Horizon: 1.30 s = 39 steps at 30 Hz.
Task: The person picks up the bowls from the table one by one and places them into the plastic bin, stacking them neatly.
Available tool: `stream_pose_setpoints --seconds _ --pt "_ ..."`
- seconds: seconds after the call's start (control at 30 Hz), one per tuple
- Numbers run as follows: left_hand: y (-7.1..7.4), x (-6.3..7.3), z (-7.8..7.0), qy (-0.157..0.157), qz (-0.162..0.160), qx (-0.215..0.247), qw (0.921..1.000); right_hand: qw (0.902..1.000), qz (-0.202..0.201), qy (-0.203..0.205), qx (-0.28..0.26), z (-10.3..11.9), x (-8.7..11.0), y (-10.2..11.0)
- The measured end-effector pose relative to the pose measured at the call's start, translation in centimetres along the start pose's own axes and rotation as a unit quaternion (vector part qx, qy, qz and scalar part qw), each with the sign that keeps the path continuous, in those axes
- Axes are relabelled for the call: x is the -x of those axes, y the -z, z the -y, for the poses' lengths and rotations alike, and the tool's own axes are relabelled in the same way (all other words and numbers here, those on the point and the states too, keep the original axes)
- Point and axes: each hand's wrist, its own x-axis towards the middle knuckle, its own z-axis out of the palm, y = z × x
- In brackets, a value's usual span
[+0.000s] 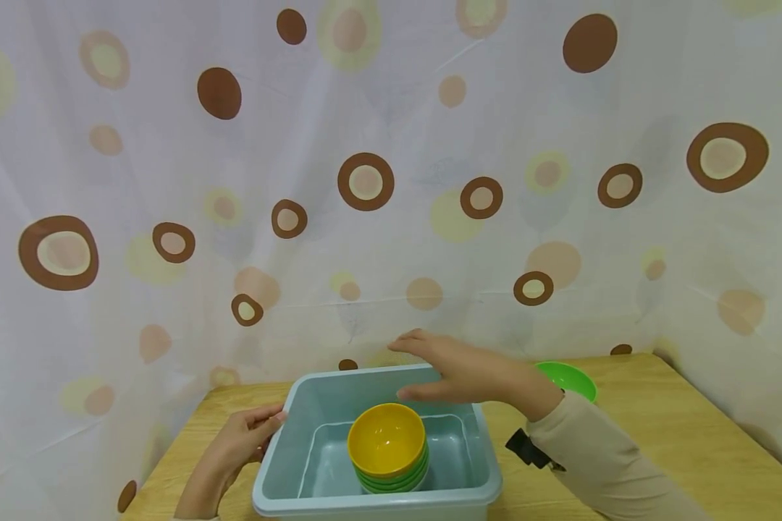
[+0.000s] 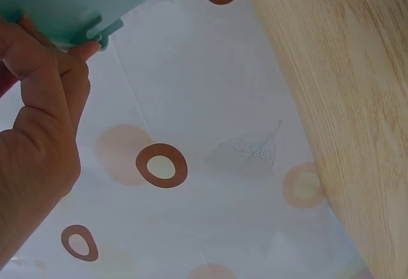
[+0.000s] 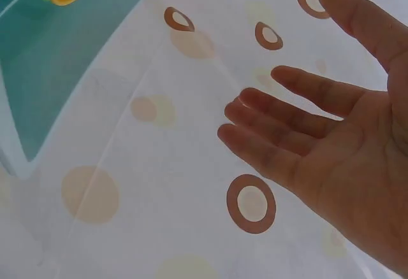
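Note:
A light blue plastic basin [image 1: 313,504] stands on the table, holding a stack of bowls: a yellow bowl [image 1: 387,439] on top and several green bowls [image 1: 400,481] under it. My left hand [image 1: 234,443] grips the basin's left rim, thumb at the edge and fingers outside; the left wrist view also shows this hand [image 2: 48,94] at the rim. Over the basin's back right side, my right hand [image 1: 463,370] is raised with nothing in it. Its fingers look straight and spread in the right wrist view, apart from the bowls.
A bright green bowl [image 1: 570,380] sits on the wooden table [image 1: 678,441], right of the basin and partly behind my right forearm. A white curtain [image 1: 378,253] with brown and beige spots hangs behind the table and along its sides. A black strap [image 1: 528,447] hangs from my right wrist.

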Motion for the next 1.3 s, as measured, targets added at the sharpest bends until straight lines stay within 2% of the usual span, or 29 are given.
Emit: stream_pose_setpoints --seconds 0.27,0.37,0.7,0.97,1.3 --pt "0.1 0.0 0.1 0.004 -0.001 0.006 1.0 0.9932 -0.115 -0.02 0.008 -2.3 1.2 0.1" --pt "0.1 0.0 0.1 0.007 -0.005 0.006 0.9999 0.9892 -0.143 -0.03 0.012 -3.6 1.4 0.1" --pt "0.0 0.1 0.1 0.011 -0.004 0.005 0.9999 0.9774 -0.183 -0.107 0.007 -9.2 3.1 -0.5" --pt "0.0 0.0 0.0 0.006 -0.002 0.002 1.0 0.9658 -0.186 -0.181 -0.005 -13.7 4.8 -1.1" --pt "0.0 0.1 -0.1 0.01 0.0 0.004 0.9999 0.9565 -0.194 -0.218 0.004 -17.3 6.8 -2.2"
